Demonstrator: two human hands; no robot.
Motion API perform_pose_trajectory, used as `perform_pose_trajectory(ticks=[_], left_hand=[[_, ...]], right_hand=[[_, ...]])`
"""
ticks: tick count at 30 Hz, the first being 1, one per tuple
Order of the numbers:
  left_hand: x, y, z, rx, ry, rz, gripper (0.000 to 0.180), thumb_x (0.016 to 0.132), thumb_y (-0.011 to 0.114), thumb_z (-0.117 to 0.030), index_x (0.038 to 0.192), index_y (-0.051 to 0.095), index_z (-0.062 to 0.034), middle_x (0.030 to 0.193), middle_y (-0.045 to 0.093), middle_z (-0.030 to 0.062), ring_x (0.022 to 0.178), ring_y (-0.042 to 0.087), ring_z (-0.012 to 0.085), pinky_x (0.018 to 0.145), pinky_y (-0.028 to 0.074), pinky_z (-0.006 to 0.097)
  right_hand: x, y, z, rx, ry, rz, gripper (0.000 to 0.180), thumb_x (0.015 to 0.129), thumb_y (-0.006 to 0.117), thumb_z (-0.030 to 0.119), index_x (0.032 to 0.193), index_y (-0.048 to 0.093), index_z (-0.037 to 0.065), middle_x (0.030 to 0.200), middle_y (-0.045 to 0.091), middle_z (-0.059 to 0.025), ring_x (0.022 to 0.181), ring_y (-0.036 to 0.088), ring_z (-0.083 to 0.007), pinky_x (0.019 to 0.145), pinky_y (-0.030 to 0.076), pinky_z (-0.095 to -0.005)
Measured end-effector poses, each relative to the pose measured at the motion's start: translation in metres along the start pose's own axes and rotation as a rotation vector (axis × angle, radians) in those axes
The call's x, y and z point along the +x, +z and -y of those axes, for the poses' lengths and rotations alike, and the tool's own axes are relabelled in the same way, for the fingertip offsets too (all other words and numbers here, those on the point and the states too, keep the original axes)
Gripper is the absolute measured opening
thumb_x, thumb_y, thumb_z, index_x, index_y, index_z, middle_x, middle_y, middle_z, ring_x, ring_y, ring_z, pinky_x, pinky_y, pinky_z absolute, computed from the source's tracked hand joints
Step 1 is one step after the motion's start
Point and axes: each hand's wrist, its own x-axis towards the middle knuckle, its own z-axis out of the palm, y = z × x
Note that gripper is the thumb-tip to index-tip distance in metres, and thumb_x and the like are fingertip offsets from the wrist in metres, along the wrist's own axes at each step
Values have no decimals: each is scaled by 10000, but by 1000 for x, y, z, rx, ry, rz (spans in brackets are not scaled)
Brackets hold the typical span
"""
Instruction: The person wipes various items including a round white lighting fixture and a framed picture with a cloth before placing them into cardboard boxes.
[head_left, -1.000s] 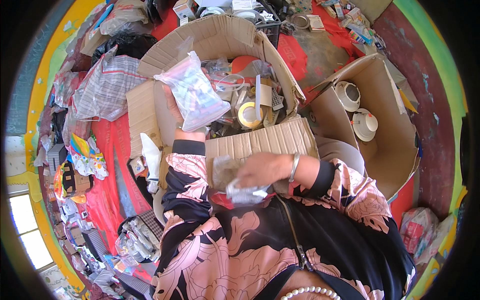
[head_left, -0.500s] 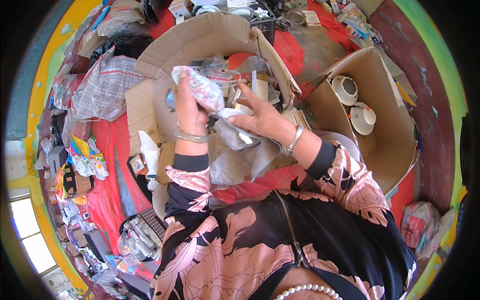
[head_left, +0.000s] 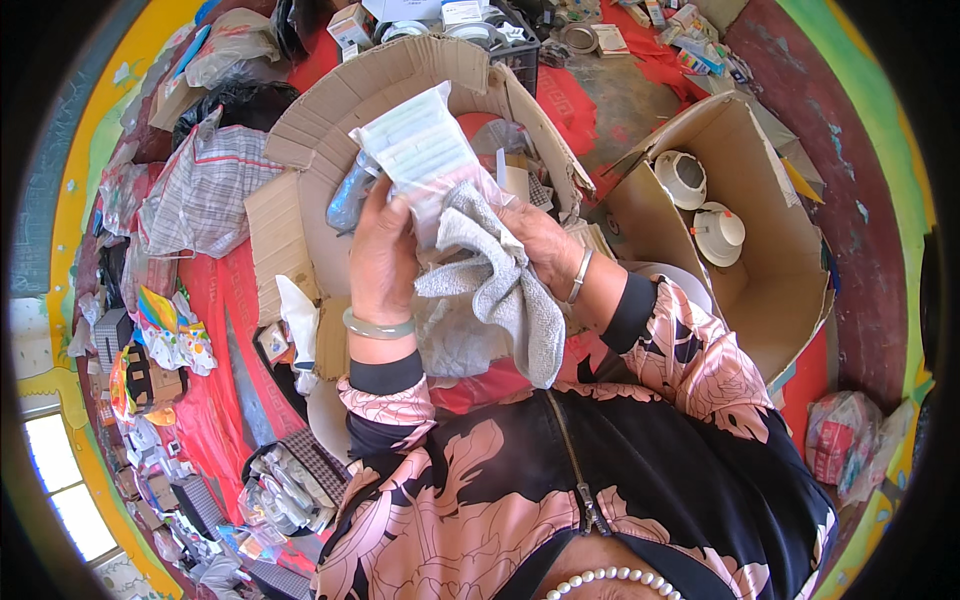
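While the left hand (head_left: 383,255) is wrapped around a clear plastic packet (head_left: 420,150) of pale flat packs held up at centre, the right hand (head_left: 540,245) is closed on a grey cloth (head_left: 500,290) pressed against the packet's lower end. Beyond, at 12 o'clock, an open cardboard box (head_left: 340,110) holds mixed packets. At 2 o'clock, a second carton (head_left: 770,260) holds two white round fittings (head_left: 700,205).

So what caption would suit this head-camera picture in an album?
Left hand holds a clear plastic packet while the right hand presses a grey cloth against it, above an open cardboard box.
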Motion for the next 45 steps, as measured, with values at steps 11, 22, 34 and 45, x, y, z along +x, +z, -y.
perform_pose_trajectory(ticks=[11, 22, 34, 45], left_hand=[[-12, 14, -2, -8, 16, -114, 437, 763, 661, -21, 1157, 484, 41, 1071, 591, 128, 944, 598, 200, 847, 479, 319], [-11, 20, -3, 218, 117, -144, 458, 758, 673, -28, 1172, 486, 36, 1066, 589, 112, 951, 584, 173, 858, 459, 292], [-15, 14, -11, 169, 99, -76, 504, 768, 679, -70, 1211, 453, 12, 1119, 562, 108, 1026, 550, 184, 882, 450, 310], [-25, 4, -5, 176, 180, -7, 638, 647, 747, 34, 1219, 470, -16, 1156, 560, 88, 1074, 533, 188, 924, 424, 335]], right_hand=[[1, -2, 1, -25, -28, 66, 446, 891, 552, 130, 1304, 403, 53, 1099, 593, -84, 951, 604, -153, 796, 511, -267], [3, -3, -3, -95, -5, -42, 322, 921, 516, 179, 1206, 501, 30, 1037, 615, -64, 877, 611, -121, 760, 507, -247], [2, 0, -3, -290, -84, -102, 357, 887, 548, 89, 1232, 507, 5, 1070, 612, -67, 916, 593, -118, 792, 492, -244], [0, -3, -2, -263, -212, 95, 578, 796, 633, -16, 1323, 406, 53, 1196, 538, -29, 1080, 501, -117, 924, 421, -267]])
